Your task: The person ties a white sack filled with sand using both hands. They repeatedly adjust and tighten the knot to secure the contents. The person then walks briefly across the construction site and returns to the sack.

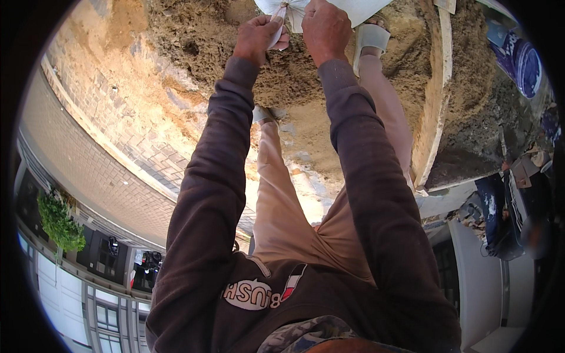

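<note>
Gripping the loose end of a white sack of thin, sheet-like material [362, 8] at the top edge of the view, the left hand [262, 37] pinches a narrow white tail [275, 36] between thumb and curled fingers. The right hand [327, 30] is clenched just beside it, knuckles uppermost, and seems to grasp the sack's material next to its bunched neck [284, 6]; its fingertips are mostly hidden.

As for progress, the gathering looks done: the neck is drawn into a tight pucker between the two hands, with creases fanning out from it. The securing looks unfinished, since the tail hangs free of the bunch and both hands are occupied there. Whether a knot or cord already holds the neck, I cannot tell.

The sack lies on brown, clumpy sandy soil [191, 44], beyond the person's feet and partly cut off by the frame. Its contents are hidden, as no opening faces the camera, so how full it is cannot be judged.

To the right, past a long, pale wooden board [434, 120], is a dark blue, rounded container with white markings [524, 63]. What it holds, if anything, is not discernible.
</note>
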